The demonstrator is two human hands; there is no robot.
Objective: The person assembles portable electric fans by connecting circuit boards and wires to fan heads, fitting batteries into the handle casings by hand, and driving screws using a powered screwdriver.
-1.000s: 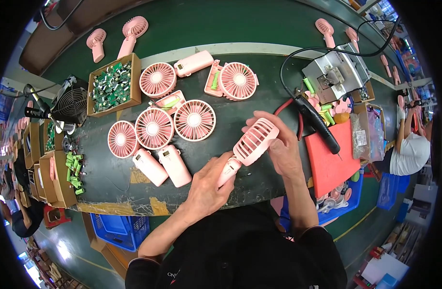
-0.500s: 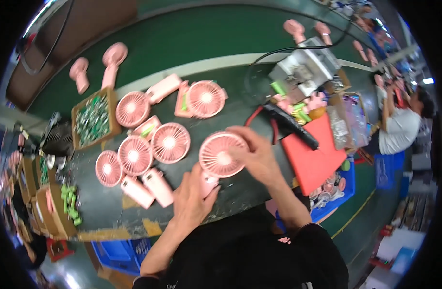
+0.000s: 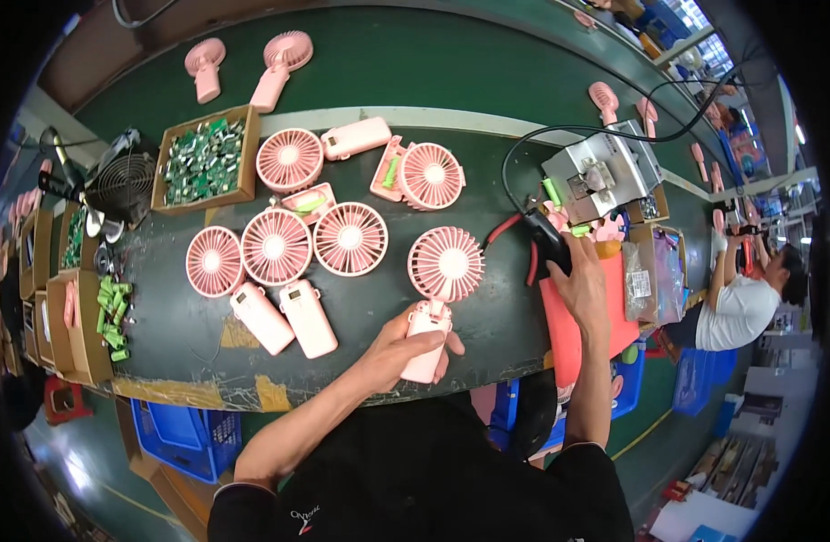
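Note:
My left hand [image 3: 406, 350] is closed around the handle of a pink handheld fan [image 3: 448, 263], its round grille pointing away from me above the worktable. My right hand [image 3: 581, 280] is wrapped round a black electric screwdriver [image 3: 548, 246] beside the red mat [image 3: 560, 334]. Its tip is hard to make out. To the left on the table lie several more pink fans [image 3: 276, 247] with round grilles. Pink handle pieces [image 3: 308, 318] rest near them, and an opened fan [image 3: 430, 176] shows a green battery cell [image 3: 390, 172].
A cardboard box of green circuit boards [image 3: 207, 161] stands at the left, with loose green cells [image 3: 114, 316] nearer me. A metal fixture [image 3: 604, 169] with a black cable is at the right. Pink fans lie on the green conveyor [image 3: 415, 63] behind. A co-worker [image 3: 749, 294] is far right.
My right hand has left the fan's grille and taken hold of the screwdriver on the right. My left hand still holds the fan. The head view has shifted, so the table sits differently.

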